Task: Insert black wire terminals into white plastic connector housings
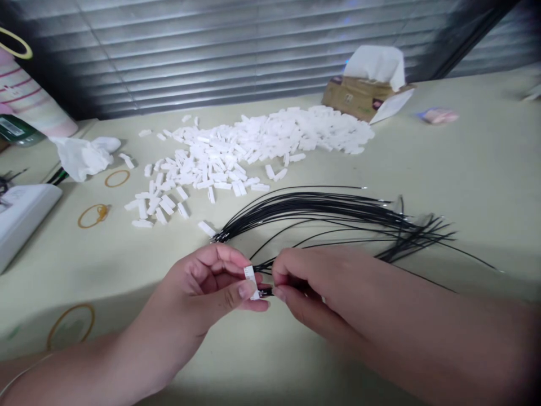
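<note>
My left hand (211, 285) pinches a small white plastic connector (251, 281) between thumb and fingers. My right hand (315, 282) is closed on the end of a thin black wire (265, 291), its tip right at the connector. Behind the hands a bundle of black wires (338, 217) lies fanned out on the table, its metal-tipped ends pointing left. Farther back a large heap of white connectors (253, 146) spreads across the tabletop.
A tissue box (366, 93) stands at the back right. A crumpled tissue (84, 155) and several rubber bands (117, 178) lie at the left, near a white object (21, 217) at the table's left edge. The pale table (465, 180) reaches to window blinds.
</note>
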A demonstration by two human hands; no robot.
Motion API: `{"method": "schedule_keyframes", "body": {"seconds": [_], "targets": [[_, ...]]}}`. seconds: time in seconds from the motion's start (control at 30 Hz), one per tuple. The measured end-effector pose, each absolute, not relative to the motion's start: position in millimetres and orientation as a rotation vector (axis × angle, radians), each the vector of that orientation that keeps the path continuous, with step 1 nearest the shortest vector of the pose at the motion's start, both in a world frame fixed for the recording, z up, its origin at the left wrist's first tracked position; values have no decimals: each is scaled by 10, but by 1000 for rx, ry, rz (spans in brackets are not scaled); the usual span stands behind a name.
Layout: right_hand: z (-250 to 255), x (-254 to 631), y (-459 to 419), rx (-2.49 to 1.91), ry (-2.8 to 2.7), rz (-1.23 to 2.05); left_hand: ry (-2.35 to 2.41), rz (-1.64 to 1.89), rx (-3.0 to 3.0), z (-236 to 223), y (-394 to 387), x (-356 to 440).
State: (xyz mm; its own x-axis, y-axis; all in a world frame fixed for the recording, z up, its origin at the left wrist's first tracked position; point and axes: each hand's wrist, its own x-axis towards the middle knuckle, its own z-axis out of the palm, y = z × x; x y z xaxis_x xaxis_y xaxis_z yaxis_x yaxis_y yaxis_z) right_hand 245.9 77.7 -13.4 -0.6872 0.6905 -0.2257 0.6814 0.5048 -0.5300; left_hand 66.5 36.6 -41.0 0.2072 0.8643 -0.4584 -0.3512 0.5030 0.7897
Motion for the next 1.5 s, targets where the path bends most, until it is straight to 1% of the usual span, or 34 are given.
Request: {"method": "schedule_keyframes", "body": {"seconds": [0.33, 0.57, 0.83, 1.1, 1.37, 1.5], "targets": [[-128, 2412, 751, -1276, -2692, 971, 1028, 955, 610, -417, 358, 664], [-197, 2464, 718, -1149, -2713, 854, 1093, 925, 633, -388, 353, 691], [-251, 2460, 719, -1114, -2803, 711, 1089, 934, 638, -393, 362, 684], [-220, 2420, 724, -1285, -2790, 866, 1082, 912, 609, -403, 361, 657], [-215, 2457, 720, -1218, -2814, 807, 1060, 924, 598, -393, 361, 655], [-217, 2415, 731, -1237, -2764, 856, 1067, 916, 604, -401, 360, 660]]}}
